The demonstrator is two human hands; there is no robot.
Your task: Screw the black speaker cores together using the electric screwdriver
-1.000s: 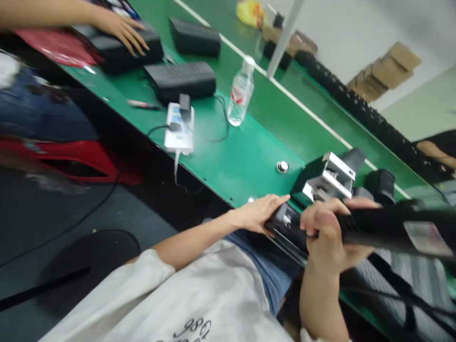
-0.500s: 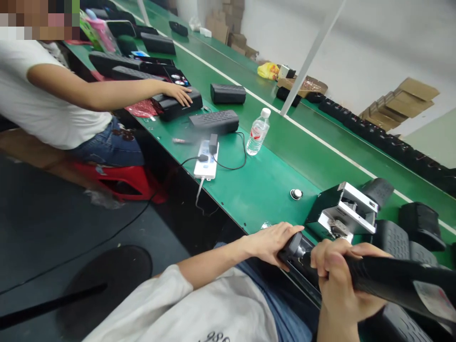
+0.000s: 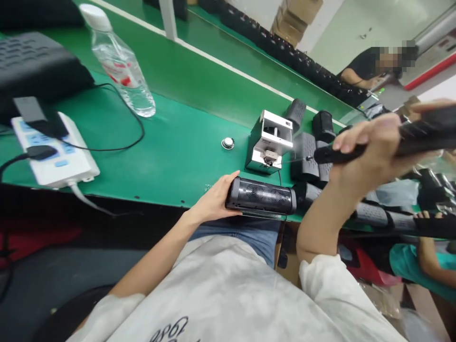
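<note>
My left hand (image 3: 216,199) grips the left end of a black speaker (image 3: 264,195) with a perforated front, lying at the table's near edge. Raised over the right side of the bench, my right hand (image 3: 374,137) is wrapped round a black electric screwdriver (image 3: 423,135). The thin bit of the screwdriver points left, close to the front of a silver-and-black screw feeder (image 3: 271,142). Whether a screw sits on the bit is too small to tell. A small round silver-topped piece (image 3: 228,143) lies left of the feeder.
Several dark speaker housings (image 3: 302,156) stand right of the feeder. A water bottle (image 3: 124,71) and a white power strip (image 3: 60,152) with cords are at the left. Other people are at the right, one in a teal sleeve (image 3: 402,261). A white post (image 3: 168,19) rises behind.
The view has swung right. My right hand has lifted the screwdriver away from the speaker, up and across to the feeder. My left hand still holds the speaker's end.
</note>
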